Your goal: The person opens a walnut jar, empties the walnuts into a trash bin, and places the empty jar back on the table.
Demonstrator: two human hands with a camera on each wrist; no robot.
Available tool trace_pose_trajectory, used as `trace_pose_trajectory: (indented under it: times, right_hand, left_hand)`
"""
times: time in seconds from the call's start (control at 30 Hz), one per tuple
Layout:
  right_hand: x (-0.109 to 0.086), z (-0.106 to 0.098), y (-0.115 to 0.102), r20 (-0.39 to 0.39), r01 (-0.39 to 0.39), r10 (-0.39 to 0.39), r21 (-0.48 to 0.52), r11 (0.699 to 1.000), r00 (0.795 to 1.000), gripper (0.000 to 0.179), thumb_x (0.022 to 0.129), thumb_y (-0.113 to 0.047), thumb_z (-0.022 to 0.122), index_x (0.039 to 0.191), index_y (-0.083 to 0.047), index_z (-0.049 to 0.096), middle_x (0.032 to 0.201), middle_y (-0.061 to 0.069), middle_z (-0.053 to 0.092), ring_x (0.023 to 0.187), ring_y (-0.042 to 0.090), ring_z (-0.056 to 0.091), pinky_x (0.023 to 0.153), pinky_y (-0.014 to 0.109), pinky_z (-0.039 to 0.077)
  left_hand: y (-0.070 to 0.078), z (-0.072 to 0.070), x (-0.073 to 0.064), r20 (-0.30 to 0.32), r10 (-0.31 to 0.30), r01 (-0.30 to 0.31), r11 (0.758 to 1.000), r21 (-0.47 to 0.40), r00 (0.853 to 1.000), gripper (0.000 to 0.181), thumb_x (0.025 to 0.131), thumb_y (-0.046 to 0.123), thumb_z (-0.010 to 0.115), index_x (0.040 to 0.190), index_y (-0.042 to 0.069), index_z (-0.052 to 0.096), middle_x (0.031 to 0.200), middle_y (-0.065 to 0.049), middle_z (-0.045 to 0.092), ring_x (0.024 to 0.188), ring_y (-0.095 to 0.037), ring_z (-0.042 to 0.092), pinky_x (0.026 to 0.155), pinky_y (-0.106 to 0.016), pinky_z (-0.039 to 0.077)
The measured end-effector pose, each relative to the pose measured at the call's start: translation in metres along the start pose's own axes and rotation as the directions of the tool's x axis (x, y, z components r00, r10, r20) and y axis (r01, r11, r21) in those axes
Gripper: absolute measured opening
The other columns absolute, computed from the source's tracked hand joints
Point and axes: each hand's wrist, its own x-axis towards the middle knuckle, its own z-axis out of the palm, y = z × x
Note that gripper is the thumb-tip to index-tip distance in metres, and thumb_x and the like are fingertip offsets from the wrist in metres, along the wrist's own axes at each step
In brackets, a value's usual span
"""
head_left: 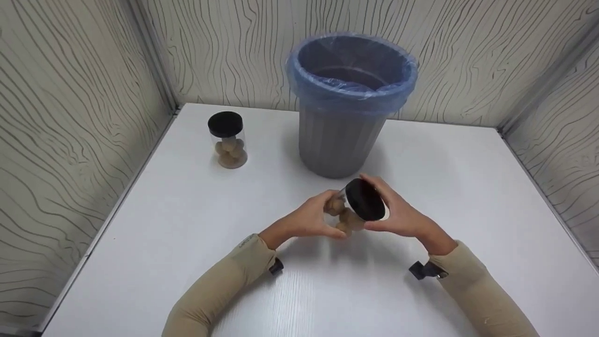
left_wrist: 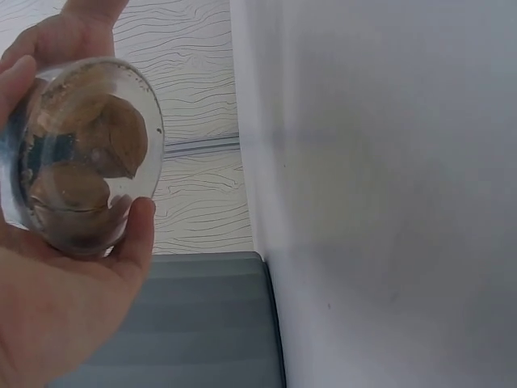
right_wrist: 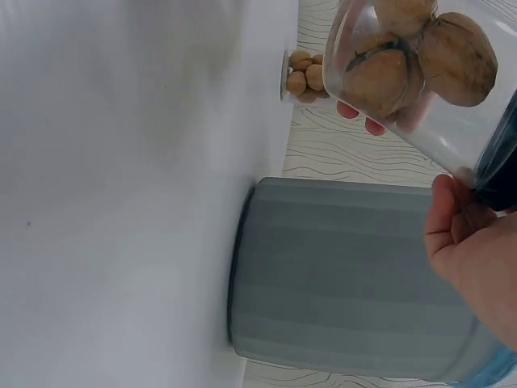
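A clear jar of walnuts with a black lid is held tilted above the table, its lid toward the right. My left hand grips the jar's body near its base. The fingers of my right hand are curled round the black lid. Through the glass in the left wrist view, several walnuts show near the jar's bottom. In the right wrist view the walnuts lie toward the base end, away from the lid.
Behind the hands stands a grey trash bin lined with a blue plastic bag. A second lidded jar of walnuts stands upright at the back left of the white table. Wood-patterned panels enclose the table's back and sides.
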Motion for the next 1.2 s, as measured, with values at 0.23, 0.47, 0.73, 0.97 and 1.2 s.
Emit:
trace_pose_trajectory:
  times: [0.23,0.47,0.73,0.97,1.2]
  right_hand:
    - [0.004,0.007,-0.007,-0.054,-0.151,0.149,-0.038,0.988,0.987,0.106,0.074,-0.023,0.079,0.151,-0.004,0.009,0.150,0.017,0.021,0.131,0.030,0.029,0.102,0.056,0.028]
    - [0.007,0.014,-0.009,-0.113,-0.166,0.157,-0.068,0.984,0.981,0.096,0.081,-0.043,0.071,0.149,-0.003,0.018,0.138,0.016,0.032,0.118,0.028,0.037,0.094,0.050,0.035]
    - [0.008,0.013,-0.009,-0.158,-0.169,0.149,-0.119,0.978,0.976,0.086,0.077,-0.026,0.077,0.145,-0.005,0.030,0.133,0.012,0.040,0.114,0.025,0.041,0.092,0.048,0.039]
    - [0.007,0.008,-0.008,-0.130,-0.075,0.063,-0.089,0.993,0.990,0.092,0.072,-0.010,0.080,0.146,-0.002,0.027,0.141,0.015,0.036,0.125,0.026,0.037,0.102,0.053,0.032]
    - [0.006,0.005,-0.031,-0.101,0.020,-0.025,-0.047,0.999,0.995,0.087,0.069,0.000,0.079,0.141,0.009,0.031,0.136,0.024,0.039,0.122,0.034,0.038,0.100,0.061,0.028]
  left_hand:
    - [0.003,0.003,0.001,-0.119,-0.019,0.021,1.000,0.018,0.993,0.086,0.069,0.032,0.084,0.139,0.011,0.039,0.123,0.006,0.050,0.107,-0.008,0.050,0.091,-0.030,0.044]
    - [0.002,0.004,0.000,-0.150,-0.022,0.022,1.000,-0.006,0.988,0.082,0.070,0.030,0.084,0.136,0.012,0.040,0.114,0.005,0.051,0.102,-0.010,0.051,0.091,-0.037,0.045]
    - [0.002,0.003,0.001,-0.143,0.009,-0.007,1.000,0.014,0.990,0.081,0.069,0.029,0.084,0.135,0.012,0.041,0.111,0.004,0.050,0.100,-0.011,0.050,0.090,-0.039,0.046]
    - [0.004,-0.002,-0.002,-0.087,-0.002,0.002,1.000,-0.001,0.996,0.085,0.070,0.032,0.084,0.140,0.014,0.038,0.123,0.007,0.049,0.108,-0.008,0.050,0.093,-0.036,0.044]
    - [0.005,-0.005,-0.003,-0.025,0.023,-0.024,1.000,-0.015,0.999,0.088,0.071,0.032,0.083,0.143,0.015,0.035,0.131,0.007,0.047,0.116,-0.007,0.047,0.097,-0.036,0.041]
